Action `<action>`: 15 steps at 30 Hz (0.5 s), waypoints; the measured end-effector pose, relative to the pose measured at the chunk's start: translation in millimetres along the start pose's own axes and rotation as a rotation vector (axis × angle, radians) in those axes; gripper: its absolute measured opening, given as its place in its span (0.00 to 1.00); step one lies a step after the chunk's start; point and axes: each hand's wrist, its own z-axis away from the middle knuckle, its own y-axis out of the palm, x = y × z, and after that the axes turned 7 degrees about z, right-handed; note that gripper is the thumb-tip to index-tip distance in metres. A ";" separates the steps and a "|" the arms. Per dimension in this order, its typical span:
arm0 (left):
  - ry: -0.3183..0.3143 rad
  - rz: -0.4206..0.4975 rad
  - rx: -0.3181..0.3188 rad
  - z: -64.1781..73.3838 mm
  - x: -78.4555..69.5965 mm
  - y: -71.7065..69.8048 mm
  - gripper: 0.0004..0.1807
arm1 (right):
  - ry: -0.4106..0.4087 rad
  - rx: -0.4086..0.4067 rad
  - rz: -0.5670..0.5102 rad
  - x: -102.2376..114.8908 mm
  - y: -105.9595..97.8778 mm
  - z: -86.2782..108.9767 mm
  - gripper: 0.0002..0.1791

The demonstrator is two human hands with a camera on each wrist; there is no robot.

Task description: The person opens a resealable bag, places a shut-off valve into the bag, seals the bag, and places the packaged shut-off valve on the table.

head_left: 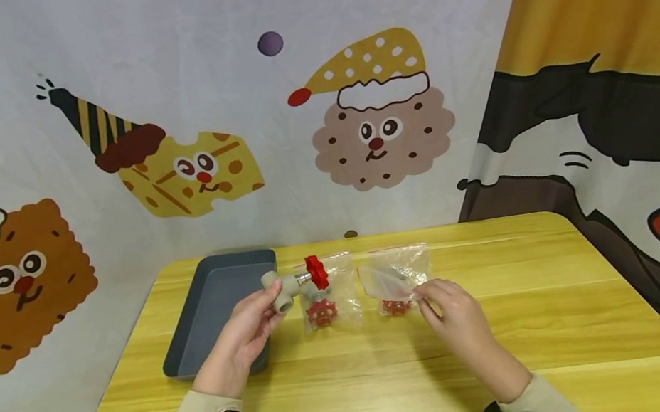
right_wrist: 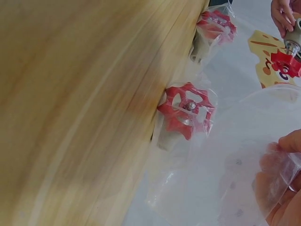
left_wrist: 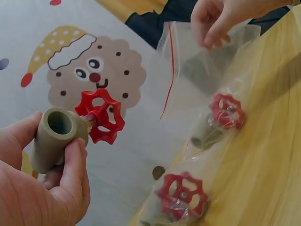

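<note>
My left hand (head_left: 249, 330) grips a stop valve (head_left: 283, 287) by its beige pipe body, fingers and thumb on either side. Its red handwheel (left_wrist: 99, 116) points to the right, and an open pipe end shows in the left wrist view. My right hand (head_left: 458, 312) pinches a clear zip bag (right_wrist: 235, 141) at its edge; a red seal strip runs along this bag in the left wrist view, and no valve shows inside it. It hangs partly over a bagged valve (head_left: 394, 307) on the table. Left of that lies another bagged valve (head_left: 322, 313).
A dark grey rectangular tray (head_left: 216, 303) stands at the table's left side, partly behind my left forearm. The wooden table (head_left: 521, 348) runs back to a cartoon-printed cloth (head_left: 267, 137) hanging behind it.
</note>
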 end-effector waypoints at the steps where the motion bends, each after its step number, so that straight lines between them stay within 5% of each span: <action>1: -0.002 0.002 0.008 0.4 0.7 1.0 0.30 | 0.000 0.002 0.000 0.1 0.1 0.0 0.09; 15: -0.036 -0.016 0.057 3.9 13.0 12.3 0.31 | -0.004 0.001 -0.018 3.2 3.3 2.2 0.09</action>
